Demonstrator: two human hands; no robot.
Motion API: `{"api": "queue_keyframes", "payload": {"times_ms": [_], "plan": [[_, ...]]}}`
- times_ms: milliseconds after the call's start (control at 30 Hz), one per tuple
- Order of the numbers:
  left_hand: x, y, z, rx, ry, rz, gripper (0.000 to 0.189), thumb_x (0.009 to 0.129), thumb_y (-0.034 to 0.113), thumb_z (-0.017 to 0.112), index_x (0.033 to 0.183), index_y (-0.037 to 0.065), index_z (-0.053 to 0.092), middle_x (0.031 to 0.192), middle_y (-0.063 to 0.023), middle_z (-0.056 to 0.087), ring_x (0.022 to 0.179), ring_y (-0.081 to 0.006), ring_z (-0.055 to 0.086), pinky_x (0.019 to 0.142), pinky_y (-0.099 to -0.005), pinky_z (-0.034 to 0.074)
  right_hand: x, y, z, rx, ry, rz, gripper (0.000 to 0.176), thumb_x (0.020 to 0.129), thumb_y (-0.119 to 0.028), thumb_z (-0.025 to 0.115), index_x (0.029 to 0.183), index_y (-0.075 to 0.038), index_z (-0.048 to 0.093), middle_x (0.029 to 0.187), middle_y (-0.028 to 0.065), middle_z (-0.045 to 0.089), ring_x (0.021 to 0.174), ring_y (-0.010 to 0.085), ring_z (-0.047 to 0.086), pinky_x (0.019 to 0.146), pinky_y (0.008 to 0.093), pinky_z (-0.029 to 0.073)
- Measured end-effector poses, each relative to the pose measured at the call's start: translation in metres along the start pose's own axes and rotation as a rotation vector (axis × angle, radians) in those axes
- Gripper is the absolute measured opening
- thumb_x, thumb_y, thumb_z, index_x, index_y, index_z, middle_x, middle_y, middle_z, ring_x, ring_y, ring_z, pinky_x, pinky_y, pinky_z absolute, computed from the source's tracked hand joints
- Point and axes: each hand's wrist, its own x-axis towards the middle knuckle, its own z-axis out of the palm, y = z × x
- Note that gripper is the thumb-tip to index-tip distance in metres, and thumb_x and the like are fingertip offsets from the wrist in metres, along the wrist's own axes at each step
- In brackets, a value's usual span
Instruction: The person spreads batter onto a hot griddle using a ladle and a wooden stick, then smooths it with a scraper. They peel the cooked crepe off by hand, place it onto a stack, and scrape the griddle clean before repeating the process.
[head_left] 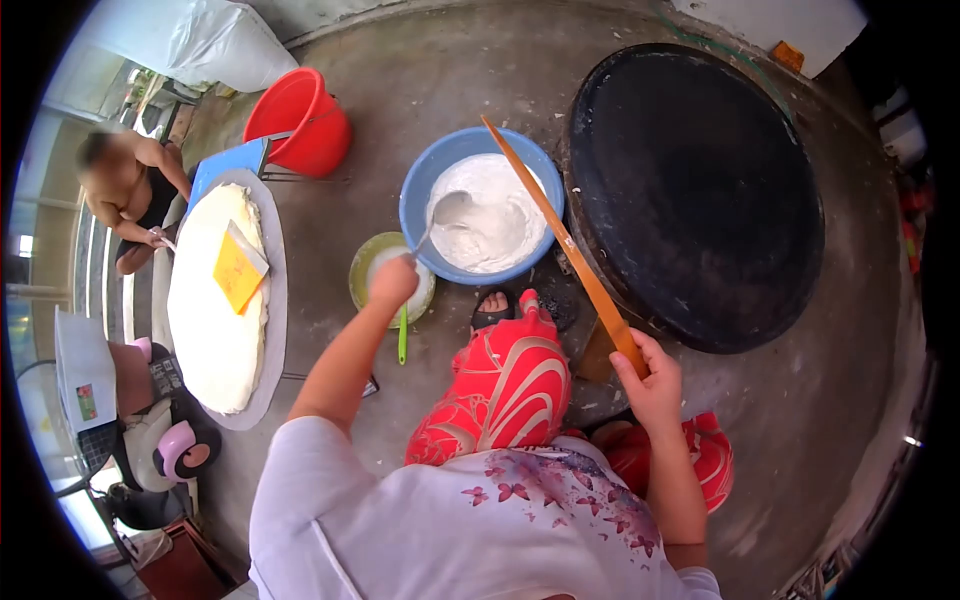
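Observation:
My left hand (394, 281) is closed round the handle of a metal ladle (452, 208), whose bowl is over the white batter (487, 225) in a blue basin (411, 190). My right hand (650, 382) grips the lower end of a long wooden stick (570, 245). The stick slants up across the basin's right side, its tip beyond the far rim. Under my left hand is a green bowl (360, 270) with whitish contents and a green-handled utensil (403, 335). To the right lies a large round black griddle (695, 195).
At the left, a round board (272, 350) holds a pale flat sheet (205, 310) with a yellow scraper (237, 275) on it. A person (135, 190) sits beyond it. A red bucket (325, 125) stands at the back left, and a scooter (165, 445) at the lower left.

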Motion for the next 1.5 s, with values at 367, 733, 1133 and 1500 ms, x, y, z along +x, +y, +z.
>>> {"api": "queue_keyframes", "payload": {"times_ms": [367,733,1133,1500], "plan": [[-0.015,0.040,-0.013,-1.412,-0.721,-0.458,0.015,0.087,0.019,0.043,0.092,0.005,0.048,0.058,-0.0103,0.049,0.039,-0.0159,0.039,0.033,-0.0292,0.035,0.003,0.006,-0.001,-0.081,-0.003,-0.036,0.030,0.079,-0.004,0.061,0.107,0.004,0.053,0.091,0.0028,0.060,0.082,0.0063,0.053,0.072,0.0190,0.042],[-0.006,0.035,0.037,0.026,0.006,0.012,0.021,0.079,0.016,0.048,0.091,0.004,0.060,0.088,-0.0209,0.061,0.087,-0.0358,0.058,0.074,-0.0428,0.046,0.002,0.003,0.000,-0.051,0.005,-0.021,0.031,0.078,-0.004,0.062,0.107,0.004,0.054,0.093,0.0044,0.060,0.082,0.0071,0.054,0.073,0.0201,0.043],[0.019,0.060,0.009,-0.140,0.046,0.280,0.026,0.082,0.020,0.043,0.080,0.001,0.060,0.087,-0.0225,0.059,0.081,-0.0404,0.057,0.073,-0.0461,0.045,0.006,0.004,0.000,-0.079,-0.017,-0.019,0.030,0.079,-0.005,0.062,0.107,0.004,0.054,0.093,0.0044,0.060,0.084,0.0074,0.054,0.074,0.0205,0.043],[-0.003,-0.001,0.006,-0.102,-0.049,0.126,0.023,0.078,0.014,0.048,0.091,0.000,0.062,0.090,-0.0240,0.060,0.086,-0.0373,0.058,0.078,-0.0433,0.045,0.001,0.004,0.001,0.009,0.001,-0.007,0.031,0.077,-0.010,0.065,0.105,0.001,0.056,0.087,0.0106,0.064,0.079,0.0125,0.060,0.071,0.0236,0.045]]}}
